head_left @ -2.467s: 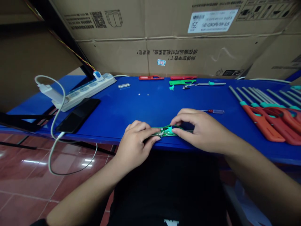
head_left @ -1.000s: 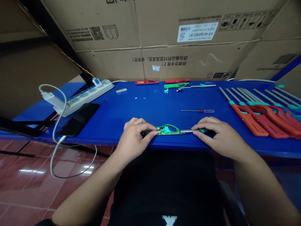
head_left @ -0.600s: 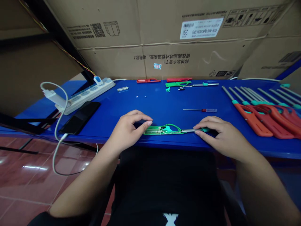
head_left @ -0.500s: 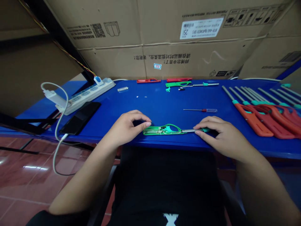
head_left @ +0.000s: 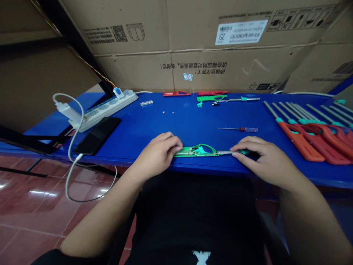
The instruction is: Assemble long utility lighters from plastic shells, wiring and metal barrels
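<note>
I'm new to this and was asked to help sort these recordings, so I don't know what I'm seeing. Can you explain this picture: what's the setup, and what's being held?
There's no machine here, just a person working with two bare hands. The picture comes from a camera worn on their head, looking forward and down, so you see what they see.

Their left hand holds one end of what looks like an open green lighter body. Their right hand holds its metal barrel.

On the blue table lie a small screwdriver, a row of orange-red lighter handles, a power strip and a black phone. Cardboard boxes stand behind.
</note>
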The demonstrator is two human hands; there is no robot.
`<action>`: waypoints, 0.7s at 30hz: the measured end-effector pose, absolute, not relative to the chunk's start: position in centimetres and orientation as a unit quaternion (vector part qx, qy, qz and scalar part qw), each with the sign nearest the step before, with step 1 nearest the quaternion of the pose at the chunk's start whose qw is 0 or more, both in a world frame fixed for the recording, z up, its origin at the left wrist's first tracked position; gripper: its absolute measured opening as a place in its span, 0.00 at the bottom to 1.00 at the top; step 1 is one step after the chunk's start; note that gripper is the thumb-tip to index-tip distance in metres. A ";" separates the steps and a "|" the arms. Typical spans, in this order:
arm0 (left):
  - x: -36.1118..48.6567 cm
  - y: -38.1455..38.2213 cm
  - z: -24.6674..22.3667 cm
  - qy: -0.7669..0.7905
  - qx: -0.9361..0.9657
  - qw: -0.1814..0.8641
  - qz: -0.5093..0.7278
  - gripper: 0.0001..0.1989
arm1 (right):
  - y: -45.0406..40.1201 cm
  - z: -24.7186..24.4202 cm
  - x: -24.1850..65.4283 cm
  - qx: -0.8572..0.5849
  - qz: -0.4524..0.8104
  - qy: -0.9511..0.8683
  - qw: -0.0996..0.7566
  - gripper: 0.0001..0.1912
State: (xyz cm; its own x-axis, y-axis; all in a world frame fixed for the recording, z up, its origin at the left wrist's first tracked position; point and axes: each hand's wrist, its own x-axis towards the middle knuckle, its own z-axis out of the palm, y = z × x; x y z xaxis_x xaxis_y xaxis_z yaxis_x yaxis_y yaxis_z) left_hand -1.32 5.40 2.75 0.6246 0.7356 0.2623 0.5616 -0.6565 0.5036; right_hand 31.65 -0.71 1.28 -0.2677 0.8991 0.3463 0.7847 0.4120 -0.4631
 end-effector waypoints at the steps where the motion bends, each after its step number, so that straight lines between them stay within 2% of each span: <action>1: -1.4 5.5 2.7 0.368 0.877 0.209 0.229 0.09 | -0.7 1.3 31.6 -0.533 0.100 -0.790 0.286 0.08; 5: -1.6 5.9 2.8 0.372 0.858 0.257 0.242 0.09 | -0.8 1.3 31.6 -0.531 0.098 -0.791 0.288 0.08; 11: -1.1 5.4 3.0 0.385 0.846 0.239 0.281 0.11 | -0.9 1.4 31.4 -0.544 0.100 -0.784 0.281 0.09; 21: -0.8 6.7 3.5 0.378 0.876 0.258 0.153 0.09 | -0.8 1.7 31.3 -0.541 0.100 -0.784 0.287 0.09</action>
State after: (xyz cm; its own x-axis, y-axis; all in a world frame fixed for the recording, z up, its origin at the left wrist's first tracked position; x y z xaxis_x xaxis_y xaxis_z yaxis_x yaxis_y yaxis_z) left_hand -0.75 6.74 3.54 0.6671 0.7413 0.0738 0.5832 -0.5813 0.5674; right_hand 31.31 -0.81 1.66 -0.2506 0.9056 0.3422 0.7904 0.3954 -0.4678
